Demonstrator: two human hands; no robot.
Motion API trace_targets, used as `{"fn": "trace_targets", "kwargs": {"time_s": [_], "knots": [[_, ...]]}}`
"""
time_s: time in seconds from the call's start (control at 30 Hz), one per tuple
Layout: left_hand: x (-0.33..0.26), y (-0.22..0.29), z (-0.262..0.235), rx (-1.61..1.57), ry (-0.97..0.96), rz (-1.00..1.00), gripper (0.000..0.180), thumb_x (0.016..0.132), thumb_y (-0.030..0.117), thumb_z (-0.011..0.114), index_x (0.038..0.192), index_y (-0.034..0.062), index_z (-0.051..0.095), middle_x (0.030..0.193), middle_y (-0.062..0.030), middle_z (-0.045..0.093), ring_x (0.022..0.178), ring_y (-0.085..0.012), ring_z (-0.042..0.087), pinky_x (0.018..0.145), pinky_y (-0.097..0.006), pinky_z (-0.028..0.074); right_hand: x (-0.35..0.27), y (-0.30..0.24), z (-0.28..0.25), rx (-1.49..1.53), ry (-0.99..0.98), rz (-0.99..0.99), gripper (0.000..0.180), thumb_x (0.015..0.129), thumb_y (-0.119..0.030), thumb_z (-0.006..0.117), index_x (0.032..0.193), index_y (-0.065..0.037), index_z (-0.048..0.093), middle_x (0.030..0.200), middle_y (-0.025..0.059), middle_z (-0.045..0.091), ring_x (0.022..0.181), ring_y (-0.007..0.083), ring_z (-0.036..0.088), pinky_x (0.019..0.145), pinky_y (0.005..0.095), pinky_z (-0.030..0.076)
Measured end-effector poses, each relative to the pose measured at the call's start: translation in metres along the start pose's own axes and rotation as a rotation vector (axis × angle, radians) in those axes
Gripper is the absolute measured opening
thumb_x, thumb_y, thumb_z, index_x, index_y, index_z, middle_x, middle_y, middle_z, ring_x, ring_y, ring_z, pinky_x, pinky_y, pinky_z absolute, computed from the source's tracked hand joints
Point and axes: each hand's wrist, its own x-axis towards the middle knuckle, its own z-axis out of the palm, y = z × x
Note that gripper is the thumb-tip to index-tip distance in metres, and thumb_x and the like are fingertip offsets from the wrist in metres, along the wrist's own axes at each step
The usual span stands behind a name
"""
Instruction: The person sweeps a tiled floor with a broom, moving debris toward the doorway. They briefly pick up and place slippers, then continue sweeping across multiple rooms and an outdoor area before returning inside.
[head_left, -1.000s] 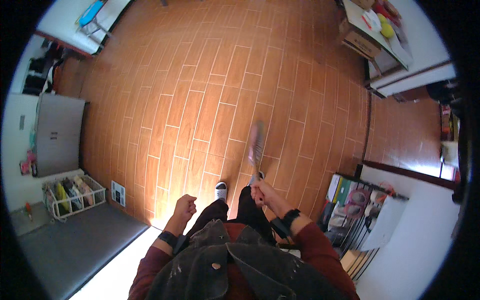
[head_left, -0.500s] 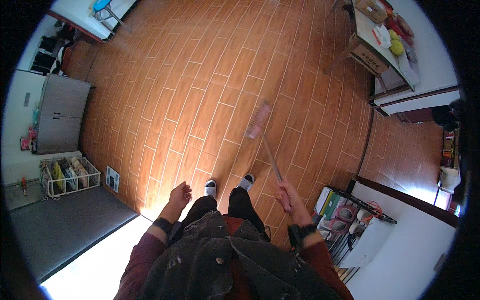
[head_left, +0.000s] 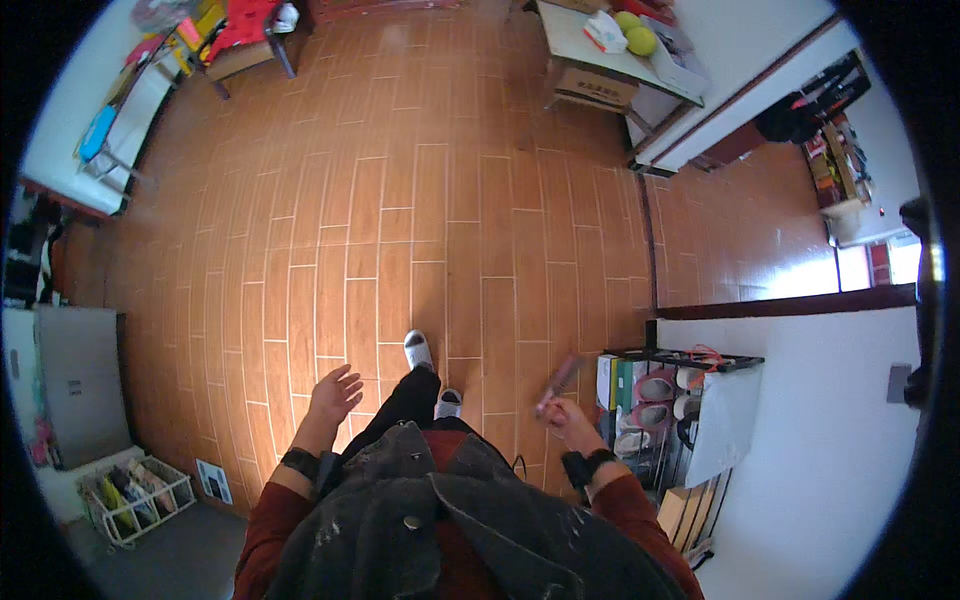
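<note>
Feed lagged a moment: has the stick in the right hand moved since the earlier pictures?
Yes. The stick in the right hand has swung in from over the open floor and now sits close beside the black rack.

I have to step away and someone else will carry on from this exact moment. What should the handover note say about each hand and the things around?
Left hand: open, fingers spread, holding nothing, out over the wood-look tile floor.
Right hand: closed on a thin stick-like tool with a reddish end, blurred, so its kind cannot be told.
Feet: both white shoes on the floor, mid-step.
Nearby: black wire rack at the right by the white wall; white wire basket of bottles at the lower left; table with a cardboard box far ahead.
Done or left: nothing on the floor shows finished or unfinished work.
</note>
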Motion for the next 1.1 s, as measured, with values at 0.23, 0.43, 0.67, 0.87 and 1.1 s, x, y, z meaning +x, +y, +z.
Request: {"fn": "trace_targets", "kwargs": {"time_s": [0.23,0.43,0.67,0.87,1.1], "knots": [[0.053,0.086,0.077,-0.099,-0.049,-0.012,0.019,0.082,0.023,0.055,0.097,0.0101,0.054,0.085,-0.0074,0.058,0.078,-0.0214,0.054,0.069,-0.036,0.044,0.117,-0.062,0.140,0.160,-0.399,0.464,0.028,0.081,-0.021,0.049,0.057,-0.013,0.038,0.045,0.0007,0.039,0.030,0.0104,0.030,0.030,0.0251,0.021],[0.085,0.167,0.139,0.029,-0.017,0.013,0.020,0.082,0.023,0.056,0.097,0.0104,0.055,0.084,-0.0068,0.058,0.074,-0.0195,0.055,0.068,-0.035,0.044,0.191,-0.173,0.256,0.023,-0.577,0.232,0.025,0.081,-0.018,0.050,0.059,-0.011,0.043,0.047,-0.0006,0.041,0.033,0.0112,0.035,0.032,0.0233,0.029],[0.122,0.220,0.204,0.114,-0.066,-0.004,0.018,0.083,0.025,0.055,0.095,0.0105,0.055,0.080,-0.0049,0.059,0.074,-0.0178,0.056,0.066,-0.034,0.045,0.206,-0.259,0.258,0.775,-0.648,0.347,0.005,0.083,-0.008,0.049,0.083,-0.010,0.044,0.063,-0.0012,0.043,0.049,0.0075,0.040,0.039,0.0202,0.034],[0.154,0.227,0.250,0.091,-0.067,-0.056,0.017,0.083,0.025,0.056,0.093,0.0109,0.056,0.079,-0.0041,0.059,0.074,-0.0179,0.056,0.066,-0.033,0.045,0.133,-0.311,0.145,0.401,-0.232,0.103,0.016,0.081,-0.007,0.050,0.095,-0.012,0.043,0.065,0.0009,0.045,0.048,0.0066,0.041,0.038,0.0207,0.034],[0.180,0.221,0.307,-0.039,0.052,-0.082,0.014,0.083,0.024,0.056,0.091,0.0130,0.056,0.075,-0.0033,0.059,0.071,-0.0163,0.057,0.064,-0.032,0.045,0.202,-0.337,0.009,0.332,0.216,0.089,0.006,0.077,-0.003,0.048,0.079,-0.008,0.046,0.053,0.0022,0.041,0.041,0.0139,0.041,0.038,0.0262,0.036]]}}
